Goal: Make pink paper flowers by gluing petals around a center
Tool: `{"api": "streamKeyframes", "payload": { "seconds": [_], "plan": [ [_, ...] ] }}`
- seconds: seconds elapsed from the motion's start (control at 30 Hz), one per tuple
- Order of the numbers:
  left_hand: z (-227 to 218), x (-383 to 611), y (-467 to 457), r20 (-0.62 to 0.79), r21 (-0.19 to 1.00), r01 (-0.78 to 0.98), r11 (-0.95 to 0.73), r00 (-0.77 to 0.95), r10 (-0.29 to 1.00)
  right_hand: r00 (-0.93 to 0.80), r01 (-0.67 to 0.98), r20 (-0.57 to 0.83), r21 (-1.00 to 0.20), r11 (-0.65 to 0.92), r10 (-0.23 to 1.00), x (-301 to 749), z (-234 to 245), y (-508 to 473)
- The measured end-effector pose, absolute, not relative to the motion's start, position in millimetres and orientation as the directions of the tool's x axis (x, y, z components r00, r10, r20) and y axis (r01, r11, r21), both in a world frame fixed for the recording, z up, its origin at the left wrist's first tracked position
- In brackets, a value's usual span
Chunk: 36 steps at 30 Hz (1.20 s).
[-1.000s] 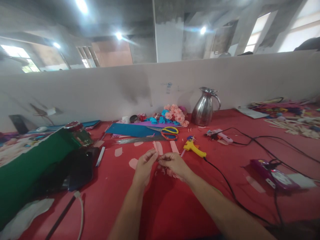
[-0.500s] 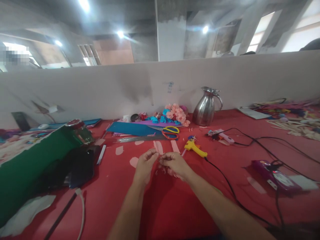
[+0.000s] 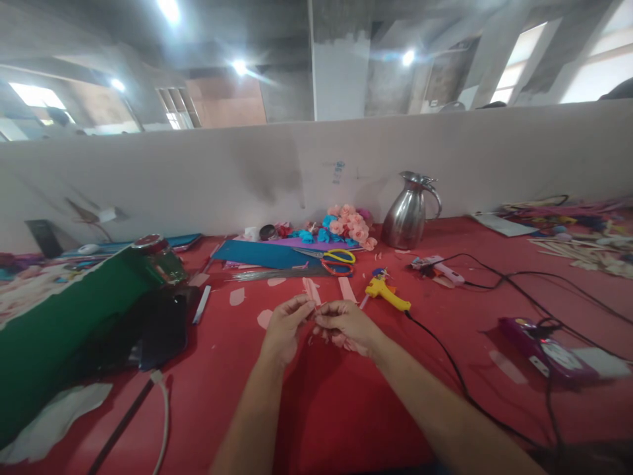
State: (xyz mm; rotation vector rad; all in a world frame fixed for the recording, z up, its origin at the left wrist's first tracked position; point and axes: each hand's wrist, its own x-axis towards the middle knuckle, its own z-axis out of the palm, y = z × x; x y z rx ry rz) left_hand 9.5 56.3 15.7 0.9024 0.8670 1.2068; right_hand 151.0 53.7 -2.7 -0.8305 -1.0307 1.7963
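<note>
My left hand (image 3: 291,324) and my right hand (image 3: 347,323) meet over the red table, fingertips pinched close together. Whatever sits between the fingers is too small and covered to name. Pink paper scraps (image 3: 349,343) lie just under my right hand. Beyond the fingertips are pink paper strips (image 3: 311,290), and a cut pink petal piece (image 3: 265,319) rests left of my left hand. A yellow glue gun (image 3: 388,295) lies to the right of my right hand, its cord trailing toward me.
Scissors (image 3: 337,262) lie on blue sheets (image 3: 262,255), with pink paper flowers (image 3: 352,225) behind. A steel jug (image 3: 406,214) stands by the partition. At right is a purple power strip (image 3: 546,349) with cables; at left, a green box wall (image 3: 74,330) and lidded jar (image 3: 161,258).
Both hands stay in nearly the same place, with the fingertips shifted slightly and still pinched. The table things have not moved.
</note>
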Motion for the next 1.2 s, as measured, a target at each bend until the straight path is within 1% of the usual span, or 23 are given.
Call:
{"api": "streamKeyframes", "payload": {
  "seconds": [0.5, 0.7, 0.97, 1.1, 1.2],
  "plan": [
    [17.7, 9.5, 54.8, -0.072, 0.908, -0.395, 0.138, 0.179, 0.981, -0.414, -0.327, -0.09, -0.914, -0.24, 0.906, 151.5, -2.0, 53.3],
    [22.0, 10.8, 52.3, -0.07, 0.921, -0.362, 0.142, 0.206, 0.976, -0.414, -0.331, -0.115, -0.905, -0.267, 0.903, 150.9, -0.3, 52.5],
    [12.9, 7.9, 56.5, -0.05, 0.921, -0.373, 0.115, 0.179, 0.983, -0.445, -0.305, -0.069, -0.926, -0.224, 0.893, 150.6, -4.2, 51.7],
    [12.8, 8.8, 55.7, -0.05, 0.914, -0.388, 0.122, 0.192, 0.98, -0.445, -0.261, -0.061, -0.945, -0.195, 0.893, 150.0, -3.8, 51.5],
    [14.2, 10.4, 54.1, -0.042, 0.916, -0.383, 0.117, 0.198, 0.979, -0.452, -0.259, -0.056, -0.947, -0.191, 0.89, 149.4, -4.3, 52.1]
  ]
}}
